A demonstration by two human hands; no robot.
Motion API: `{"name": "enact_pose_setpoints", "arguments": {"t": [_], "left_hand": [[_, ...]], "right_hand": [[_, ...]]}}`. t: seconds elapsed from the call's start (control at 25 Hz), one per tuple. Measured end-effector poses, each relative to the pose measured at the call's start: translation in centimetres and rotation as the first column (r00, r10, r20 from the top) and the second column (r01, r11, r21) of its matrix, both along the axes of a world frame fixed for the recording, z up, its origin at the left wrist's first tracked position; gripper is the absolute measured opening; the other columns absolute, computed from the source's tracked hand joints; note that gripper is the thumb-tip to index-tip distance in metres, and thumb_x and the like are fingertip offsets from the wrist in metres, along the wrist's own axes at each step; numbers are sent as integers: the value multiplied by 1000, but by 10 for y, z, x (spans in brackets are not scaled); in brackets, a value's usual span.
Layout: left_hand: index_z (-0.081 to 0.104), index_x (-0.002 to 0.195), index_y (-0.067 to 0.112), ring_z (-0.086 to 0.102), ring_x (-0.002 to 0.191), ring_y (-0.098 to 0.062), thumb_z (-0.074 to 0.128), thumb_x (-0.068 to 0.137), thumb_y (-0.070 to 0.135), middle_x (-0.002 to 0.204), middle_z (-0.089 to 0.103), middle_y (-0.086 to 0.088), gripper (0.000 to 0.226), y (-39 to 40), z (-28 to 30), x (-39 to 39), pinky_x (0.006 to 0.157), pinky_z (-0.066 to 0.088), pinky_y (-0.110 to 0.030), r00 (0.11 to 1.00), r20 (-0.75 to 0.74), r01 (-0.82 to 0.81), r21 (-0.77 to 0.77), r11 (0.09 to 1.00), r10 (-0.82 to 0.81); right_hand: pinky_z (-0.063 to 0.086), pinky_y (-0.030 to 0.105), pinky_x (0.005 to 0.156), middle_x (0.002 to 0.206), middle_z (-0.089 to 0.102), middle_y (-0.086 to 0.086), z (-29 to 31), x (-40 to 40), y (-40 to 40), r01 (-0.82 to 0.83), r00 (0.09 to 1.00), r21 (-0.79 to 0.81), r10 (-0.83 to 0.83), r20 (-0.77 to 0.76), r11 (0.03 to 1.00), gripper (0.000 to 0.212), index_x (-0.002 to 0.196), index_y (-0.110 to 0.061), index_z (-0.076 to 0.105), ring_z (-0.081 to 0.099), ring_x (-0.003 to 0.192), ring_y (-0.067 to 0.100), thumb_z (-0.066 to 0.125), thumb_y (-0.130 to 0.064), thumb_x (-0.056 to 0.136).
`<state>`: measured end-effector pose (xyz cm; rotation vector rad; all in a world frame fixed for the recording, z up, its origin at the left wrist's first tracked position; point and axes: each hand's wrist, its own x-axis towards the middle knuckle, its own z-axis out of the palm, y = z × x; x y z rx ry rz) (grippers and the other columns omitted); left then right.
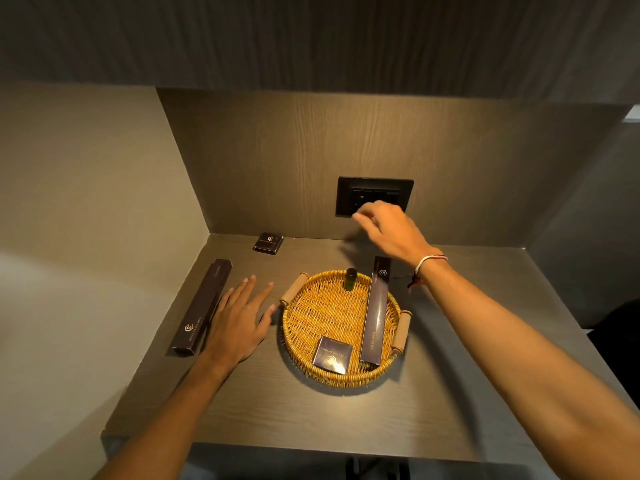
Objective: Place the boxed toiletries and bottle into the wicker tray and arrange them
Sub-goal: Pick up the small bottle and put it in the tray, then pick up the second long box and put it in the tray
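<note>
A round wicker tray [313, 318] with two wooden handles sits mid-counter. Inside it a small dark bottle [350, 279] stands upright at the back, a long dark box [375, 310] lies along the right side over the rim, and a small square dark box [331, 355] leans at the front. Left of the tray a second long dark box [203, 306] lies on the counter. A small square dark box [267, 243] rests near the back wall. My left hand [239, 320] lies flat between that long box and the tray, fingers spread. My right hand [391, 230] hovers above the tray's back, empty.
A black socket panel [375, 192] is set in the wood back wall behind my right hand. A plain wall closes the left side. The counter's front edge [311, 445] runs across below the tray. A cabinet overhangs above.
</note>
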<state>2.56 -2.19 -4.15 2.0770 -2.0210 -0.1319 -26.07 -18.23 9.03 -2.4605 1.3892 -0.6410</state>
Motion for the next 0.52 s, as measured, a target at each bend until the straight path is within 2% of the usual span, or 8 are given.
{"name": "enact_pose_setpoints", "arguments": {"t": [0.08,0.12,0.2,0.28,0.36,0.4,0.52], "left_hand": [[38,149,24,32,147,-27,41,100,42,159,35,-14,52,-4,10,-2,119,28,-45,1000,17,7,34,999,-8],[47,144,21,43,140,-28,44,100,38,152,45,-16,47,-8,19,-3,112,38,-43,1000,16,15,38,999,-16],[63,125,15,64,112,-23,50,99,29,127,66,-14,33,-13,40,-1,91,53,-34,999,-33,6,-25,1000,-7],[68,114,13,68,97,-21,58,96,21,111,71,-11,23,-11,62,7,80,55,-30,995,-68,-85,-134,987,76],[69,108,13,68,92,-28,64,92,20,104,70,-13,18,-3,80,21,74,57,-38,978,-36,-208,-187,960,205],[69,105,12,67,90,-32,66,90,23,101,68,-15,19,1,86,30,72,58,-43,961,7,-271,-153,950,275],[63,108,9,65,91,-37,67,85,31,100,64,-17,32,14,90,49,75,57,-48,894,112,-446,140,884,433]], "right_hand": [[50,51,90,114,66,17,-14,-26,-10,182,981,-83,-175,85,980,32,119,-10,66,61,107,33,42,-26,104],[47,52,94,118,64,19,-26,-40,-13,259,964,-76,-252,86,963,31,122,-9,64,59,111,36,41,-20,103],[43,52,102,130,60,20,-59,-66,-10,372,928,-31,-371,20,928,33,129,-7,60,54,121,38,42,-13,101],[36,52,113,142,52,18,-95,-86,8,422,905,33,-419,-69,906,38,137,-8,53,47,134,37,42,-18,102],[25,50,121,152,43,15,-122,-96,28,417,904,67,-406,-138,906,44,144,-11,44,35,145,34,39,-28,104],[23,49,122,155,41,15,-130,-99,33,414,903,58,-402,-150,908,46,146,-12,42,32,148,32,38,-32,104],[25,48,120,153,44,15,-132,-100,35,420,899,24,-412,-146,907,47,144,-13,43,33,147,31,37,-34,103]]}}
